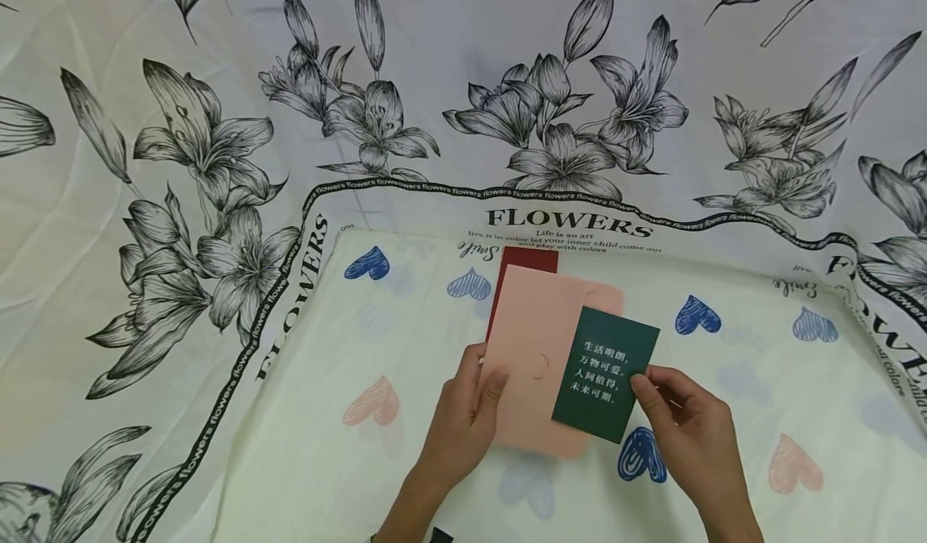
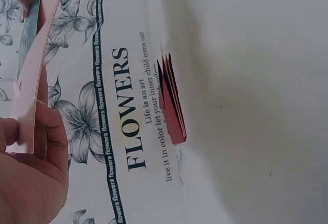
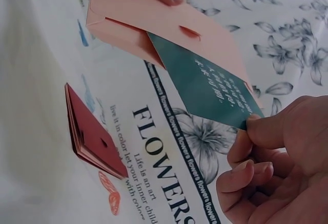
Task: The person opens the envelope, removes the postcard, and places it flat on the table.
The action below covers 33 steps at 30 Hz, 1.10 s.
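My left hand grips a pink envelope by its left edge, thumb on the front. A dark green card with white Chinese lettering is pinched at its right edge by my right hand. In the right wrist view the card sits partly inside the open side of the envelope, and its inner end is hidden. Beyond the envelope, a small stack of dark red envelopes lies on the cloth, partly covered in the head view.
A pale cloth with blue and pink hearts covers the surface under my hands. Around it runs a black-edged border with "FLOWERS" lettering, and line-drawn lilies pattern the fabric behind. A small dark object shows at the bottom edge.
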Tool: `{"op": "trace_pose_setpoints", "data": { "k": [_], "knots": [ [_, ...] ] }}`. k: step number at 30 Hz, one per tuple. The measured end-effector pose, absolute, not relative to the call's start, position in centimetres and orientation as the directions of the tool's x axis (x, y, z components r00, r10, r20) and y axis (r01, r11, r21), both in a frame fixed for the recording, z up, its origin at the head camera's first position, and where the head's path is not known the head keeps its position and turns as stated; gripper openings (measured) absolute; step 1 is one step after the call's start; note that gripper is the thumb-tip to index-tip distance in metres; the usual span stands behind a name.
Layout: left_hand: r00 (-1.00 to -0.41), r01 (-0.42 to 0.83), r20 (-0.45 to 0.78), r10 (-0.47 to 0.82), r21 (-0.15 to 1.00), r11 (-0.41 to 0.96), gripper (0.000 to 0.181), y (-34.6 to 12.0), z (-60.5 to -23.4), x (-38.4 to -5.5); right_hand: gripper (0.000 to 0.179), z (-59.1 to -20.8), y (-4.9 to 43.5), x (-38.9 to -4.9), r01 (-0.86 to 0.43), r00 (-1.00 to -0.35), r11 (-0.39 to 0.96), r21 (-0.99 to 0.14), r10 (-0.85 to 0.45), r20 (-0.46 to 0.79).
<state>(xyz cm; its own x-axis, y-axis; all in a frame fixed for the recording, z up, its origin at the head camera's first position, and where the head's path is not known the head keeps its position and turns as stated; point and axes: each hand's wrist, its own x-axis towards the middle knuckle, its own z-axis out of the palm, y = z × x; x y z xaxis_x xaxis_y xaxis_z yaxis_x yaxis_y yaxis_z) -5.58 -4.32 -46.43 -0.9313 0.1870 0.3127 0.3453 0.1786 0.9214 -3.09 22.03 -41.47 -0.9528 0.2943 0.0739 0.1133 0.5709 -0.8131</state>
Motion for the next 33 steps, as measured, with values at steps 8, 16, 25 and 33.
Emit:
{"op": "trace_pose_setpoints", "data": {
  "k": [8,16,25,33],
  "knots": [
    [-0.941,0.33,0.306,0.145,0.926,0.185,0.028,-4.8,-46.9,-5.8,0.028,-41.2,23.2,-3.0,0.101,-0.952,0.581,-0.808,0.293,0.092],
    [-0.953,0.301,0.295,0.064,0.929,0.216,0.027,-5.9,-47.4,-5.9,0.038,-41.9,25.3,-3.5,0.157,-0.96,0.613,-0.774,0.278,0.026],
    [-0.962,0.266,0.273,0.0,0.94,0.215,0.027,-6.6,-47.7,-5.9,0.045,-45.1,28.9,-6.6,0.087,-0.989,0.748,-0.659,0.146,0.035],
    [-0.967,0.25,0.255,0.001,0.946,0.207,0.027,-6.8,-47.6,-5.7,0.047,-46.7,30.5,-9.2,0.098,-0.995,0.767,-0.635,0.071,-0.068]
  ]
}}
